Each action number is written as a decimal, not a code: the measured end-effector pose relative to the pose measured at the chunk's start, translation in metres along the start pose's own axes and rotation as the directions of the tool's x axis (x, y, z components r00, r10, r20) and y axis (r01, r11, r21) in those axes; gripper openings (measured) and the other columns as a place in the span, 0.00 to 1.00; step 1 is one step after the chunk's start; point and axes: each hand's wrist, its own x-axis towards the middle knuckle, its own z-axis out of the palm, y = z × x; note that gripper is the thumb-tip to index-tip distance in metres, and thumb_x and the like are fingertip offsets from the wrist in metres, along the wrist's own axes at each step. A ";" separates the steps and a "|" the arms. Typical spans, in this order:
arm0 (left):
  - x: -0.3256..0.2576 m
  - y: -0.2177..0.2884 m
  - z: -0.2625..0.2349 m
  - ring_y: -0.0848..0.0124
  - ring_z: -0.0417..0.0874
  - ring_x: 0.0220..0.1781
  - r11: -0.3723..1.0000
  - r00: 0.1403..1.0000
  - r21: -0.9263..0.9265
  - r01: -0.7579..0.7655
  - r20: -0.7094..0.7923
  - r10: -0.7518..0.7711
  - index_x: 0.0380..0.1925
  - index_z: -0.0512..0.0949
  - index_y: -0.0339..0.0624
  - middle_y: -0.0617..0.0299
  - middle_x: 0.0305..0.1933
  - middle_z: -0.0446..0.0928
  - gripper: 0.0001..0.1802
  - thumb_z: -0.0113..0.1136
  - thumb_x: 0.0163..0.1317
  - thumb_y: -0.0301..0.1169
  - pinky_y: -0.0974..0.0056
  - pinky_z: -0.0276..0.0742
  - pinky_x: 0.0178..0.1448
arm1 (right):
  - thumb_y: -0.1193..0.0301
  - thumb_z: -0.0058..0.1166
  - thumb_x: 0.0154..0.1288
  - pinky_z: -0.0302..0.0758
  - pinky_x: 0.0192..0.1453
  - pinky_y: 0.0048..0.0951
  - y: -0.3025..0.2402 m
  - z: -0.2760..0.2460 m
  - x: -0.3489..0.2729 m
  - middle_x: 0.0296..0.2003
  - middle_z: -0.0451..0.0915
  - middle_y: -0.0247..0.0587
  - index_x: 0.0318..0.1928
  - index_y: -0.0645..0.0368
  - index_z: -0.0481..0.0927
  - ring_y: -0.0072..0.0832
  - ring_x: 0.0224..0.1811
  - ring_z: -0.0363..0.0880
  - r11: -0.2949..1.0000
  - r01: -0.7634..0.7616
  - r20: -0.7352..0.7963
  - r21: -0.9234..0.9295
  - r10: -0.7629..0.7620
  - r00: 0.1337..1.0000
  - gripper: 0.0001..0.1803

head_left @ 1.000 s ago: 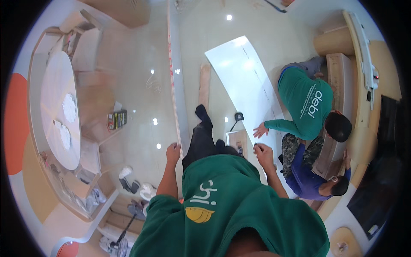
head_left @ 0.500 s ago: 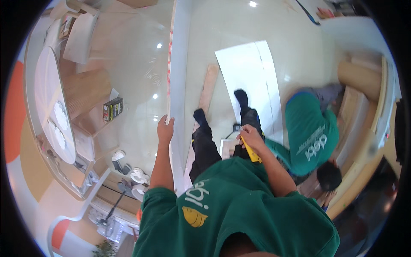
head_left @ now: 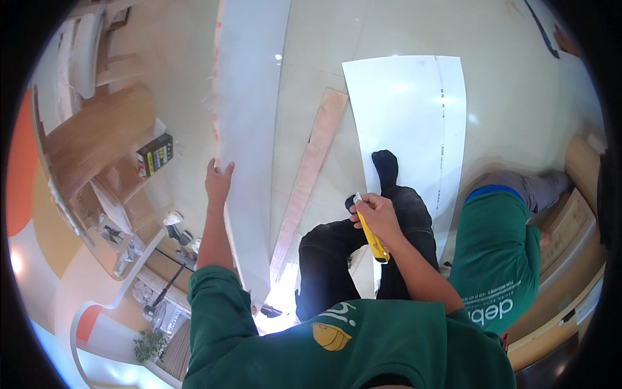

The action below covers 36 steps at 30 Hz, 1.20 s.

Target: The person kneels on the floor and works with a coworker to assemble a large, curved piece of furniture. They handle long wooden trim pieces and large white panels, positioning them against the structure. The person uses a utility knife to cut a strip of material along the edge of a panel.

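A tall, narrow white panel (head_left: 249,129) with a smooth, slightly glossy face stands upright on its lower end — its long edge runs from the top of the view down to the pale tiled floor. A slim yellow plastic utility knife (head_left: 371,238) — long and flat, its tip just showing above the fist — is held aslant, well apart from the panel.

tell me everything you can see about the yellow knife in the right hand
The yellow utility knife is a slim plastic-looking handle, gripped in the right hand with the fingers closed around its upper part. Its tail sticks out below the hand toward the forearm, and a small pale tip shows above the knuckles. It is held in the air, slanted, above the person's dark trousers.
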 end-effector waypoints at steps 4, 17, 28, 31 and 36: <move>0.020 -0.010 0.024 0.48 0.88 0.48 0.998 0.985 0.000 -0.059 -0.165 0.058 0.54 0.80 0.31 0.42 0.44 0.86 0.32 0.72 0.59 0.46 0.52 0.81 0.53 | 0.69 0.53 0.75 0.86 0.37 0.29 -0.037 0.025 0.013 0.39 0.83 0.45 0.46 0.68 0.79 0.30 0.36 0.86 0.964 -0.060 0.152 0.257 0.021 0.988 0.12; 0.020 -0.007 0.032 0.68 0.87 0.40 0.967 0.965 -0.175 -0.187 -0.217 0.148 0.43 0.84 0.29 0.51 0.38 0.88 0.21 0.73 0.60 0.38 0.61 0.81 0.48 | 0.69 0.54 0.75 0.85 0.40 0.30 -0.104 0.055 0.061 0.43 0.84 0.49 0.49 0.71 0.77 0.32 0.40 0.86 0.969 0.016 0.416 0.246 -0.121 0.901 0.15; 0.017 0.006 0.037 0.49 0.88 0.39 0.937 0.930 -0.192 -0.291 -0.286 0.231 0.40 0.85 0.31 0.40 0.35 0.85 0.25 0.68 0.62 0.47 0.55 0.81 0.46 | 0.66 0.62 0.70 0.84 0.41 0.39 -0.178 0.098 0.227 0.40 0.82 0.40 0.47 0.59 0.79 0.31 0.41 0.83 0.787 0.405 0.453 0.466 -0.605 0.654 0.12; 0.023 -0.017 0.040 0.44 0.87 0.41 0.926 0.886 -0.112 -0.359 -0.351 0.302 0.39 0.85 0.31 0.39 0.36 0.85 0.25 0.68 0.61 0.47 0.51 0.80 0.46 | 0.67 0.62 0.69 0.84 0.43 0.40 -0.191 0.079 0.245 0.40 0.82 0.39 0.49 0.59 0.78 0.31 0.41 0.83 0.738 0.375 0.367 0.561 -0.627 0.687 0.13; 0.012 -0.037 0.040 0.43 0.86 0.43 0.943 0.938 -0.201 -0.265 -0.278 0.205 0.39 0.85 0.32 0.37 0.37 0.84 0.28 0.66 0.61 0.52 0.48 0.79 0.47 | 0.72 0.62 0.67 0.84 0.38 0.32 -0.194 0.029 0.219 0.38 0.82 0.42 0.50 0.66 0.79 0.29 0.37 0.84 0.608 0.720 0.126 0.334 -0.786 0.606 0.14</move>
